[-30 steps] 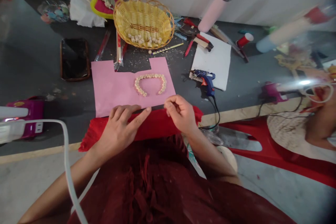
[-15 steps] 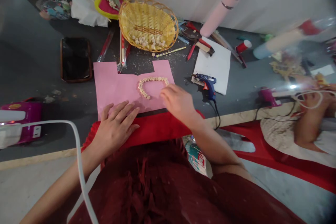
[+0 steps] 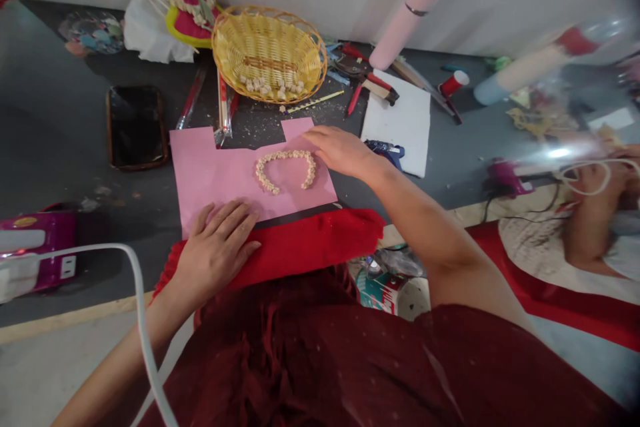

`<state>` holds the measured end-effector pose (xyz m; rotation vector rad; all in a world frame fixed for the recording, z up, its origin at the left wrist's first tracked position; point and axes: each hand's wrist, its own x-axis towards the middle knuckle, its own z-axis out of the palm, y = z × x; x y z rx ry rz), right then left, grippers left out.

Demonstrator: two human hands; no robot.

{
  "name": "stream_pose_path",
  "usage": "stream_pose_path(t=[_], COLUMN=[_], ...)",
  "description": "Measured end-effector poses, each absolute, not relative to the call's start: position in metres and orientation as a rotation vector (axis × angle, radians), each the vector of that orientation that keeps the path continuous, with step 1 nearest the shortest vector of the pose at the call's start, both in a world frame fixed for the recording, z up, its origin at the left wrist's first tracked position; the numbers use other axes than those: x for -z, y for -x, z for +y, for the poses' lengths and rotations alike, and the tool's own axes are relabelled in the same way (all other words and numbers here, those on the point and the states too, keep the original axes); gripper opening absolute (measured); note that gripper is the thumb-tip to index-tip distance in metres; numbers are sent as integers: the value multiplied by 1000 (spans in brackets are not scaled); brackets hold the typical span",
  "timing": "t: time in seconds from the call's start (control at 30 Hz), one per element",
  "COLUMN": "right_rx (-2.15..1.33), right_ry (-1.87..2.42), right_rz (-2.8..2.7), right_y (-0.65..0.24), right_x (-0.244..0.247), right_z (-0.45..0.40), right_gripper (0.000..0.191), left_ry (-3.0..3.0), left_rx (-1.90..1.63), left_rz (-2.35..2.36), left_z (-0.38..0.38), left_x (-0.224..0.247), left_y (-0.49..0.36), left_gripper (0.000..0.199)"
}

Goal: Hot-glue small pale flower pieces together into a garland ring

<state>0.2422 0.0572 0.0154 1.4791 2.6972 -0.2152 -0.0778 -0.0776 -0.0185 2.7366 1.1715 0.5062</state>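
A pink paper [image 3: 225, 180] with a notch in its far edge lies on the dark table. On it a strand of small cream pieces [image 3: 286, 156] curves in an arch, open towards me. My left hand [image 3: 217, 240] lies flat with fingers spread over the paper's near left edge and the red cloth [image 3: 310, 240]. My right hand [image 3: 343, 150] is over the paper's right side, just beyond the strand's right end, fingers stretched out together towards the far edge. Nothing shows in it.
A yellow wicker basket [image 3: 270, 57] with cream pieces stands behind the paper. To the right are a white pad [image 3: 415, 123], a partly covered blue glue gun [image 3: 393, 153] and a pink bottle [image 3: 410, 17]. A black phone [image 3: 136, 127] lies left. Another person's arm [image 3: 587, 230] is far right.
My right hand has moved away from me, from the strand's right side to the paper's far right part. The strand's right end now shows, and my forearm covers part of the glue gun.
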Motion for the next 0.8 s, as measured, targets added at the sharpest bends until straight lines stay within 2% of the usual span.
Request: stream_pose_path(t=[0.17,0.3,0.43,0.6,0.8], right_rx=[239,128,-6,-86,93], right_ry=[-1451,-1488,-1781,-2020,-1896], right_rz=[2651,2580,2512,2551,2665], right_y=[-236,-233,-246,-278,-276], right_x=[-12,-13,-30,-58,-48], right_z=[74,72,74,66,23], right_gripper=[21,25,32,26,28], left_ry=[-2722,-2753,-2778,-2810,-2836], left_rx=[-458,-425,-395,-410,-448], left_rz=[1181,1178,1189,1176,1169], left_z=[-77,-78,-78,-78,-80], left_x=[18,18,15,9,8], left_y=[78,78,79,90,106], left_gripper=[50,49,50,52,54])
